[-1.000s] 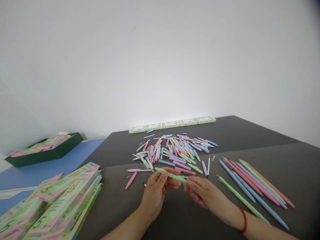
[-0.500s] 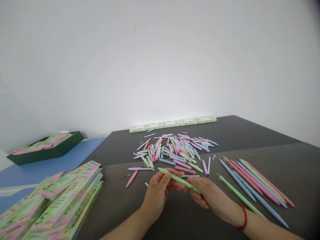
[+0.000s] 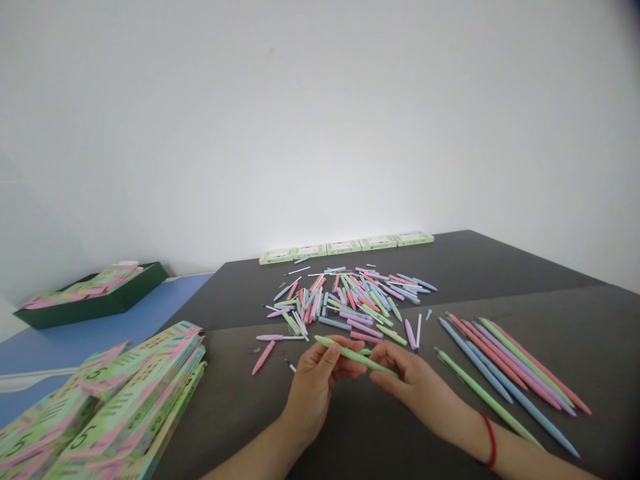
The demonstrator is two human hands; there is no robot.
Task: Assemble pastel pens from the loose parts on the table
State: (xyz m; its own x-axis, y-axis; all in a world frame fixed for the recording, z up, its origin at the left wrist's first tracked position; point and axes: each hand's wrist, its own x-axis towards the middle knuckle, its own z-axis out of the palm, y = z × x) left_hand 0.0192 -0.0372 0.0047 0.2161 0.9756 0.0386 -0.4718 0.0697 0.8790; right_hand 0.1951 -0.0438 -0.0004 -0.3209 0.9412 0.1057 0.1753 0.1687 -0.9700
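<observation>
A light green pen [image 3: 356,357] lies tilted between my two hands, above the near part of the dark table. My left hand [image 3: 320,377] pinches its upper left part between thumb and fingers. At the lower right end, the thumb and fingers of my right hand [image 3: 407,377] close around the pen. Just beyond my hands spreads a heap of loose pen parts [image 3: 350,300] in pink, purple, blue and green, with white refills among them. Right of my right hand, a green pen [image 3: 483,393] lies beside a row of whole pens [image 3: 515,367] in several colours.
Green and pink printed packets [image 3: 120,400] are stacked at the lower left. A dark green tray [image 3: 95,307] with similar packets sits on a blue surface [image 3: 145,320]. Flat light green boxes [image 3: 345,247] line the back of the dark table [image 3: 480,267], near the white wall.
My right hand has shifted its hold on the pen's lower right end, its fingers now curled over it. My left hand keeps its grip, barely moved.
</observation>
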